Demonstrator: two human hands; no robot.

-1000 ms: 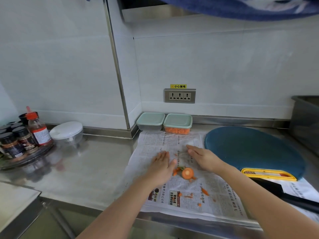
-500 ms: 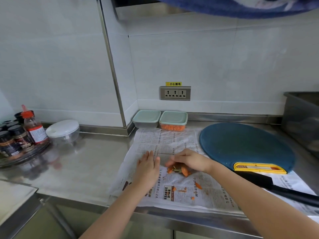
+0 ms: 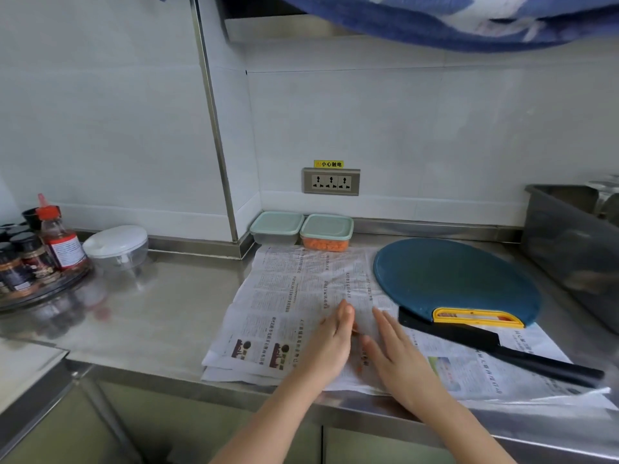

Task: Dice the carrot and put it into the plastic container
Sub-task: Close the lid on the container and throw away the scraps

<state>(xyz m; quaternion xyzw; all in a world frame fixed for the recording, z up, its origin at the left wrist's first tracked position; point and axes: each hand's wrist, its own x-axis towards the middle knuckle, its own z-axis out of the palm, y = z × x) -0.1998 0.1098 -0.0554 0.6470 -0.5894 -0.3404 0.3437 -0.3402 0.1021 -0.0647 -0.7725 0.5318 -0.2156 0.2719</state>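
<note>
Left hand point(image 3: 330, 349) and right hand point(image 3: 400, 358), fingers straight, holding nothing, flank carrot scraps point(image 3: 359, 367) on newspaper point(image 3: 294, 296), apparently corralling them.

containers point(image 3: 326, 232) behind newspaper point(image 3: 294, 296), board point(image 3: 455, 279) right

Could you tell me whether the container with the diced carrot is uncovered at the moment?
No, the plastic container holding the carrot dice has its pale green lid on.
</note>
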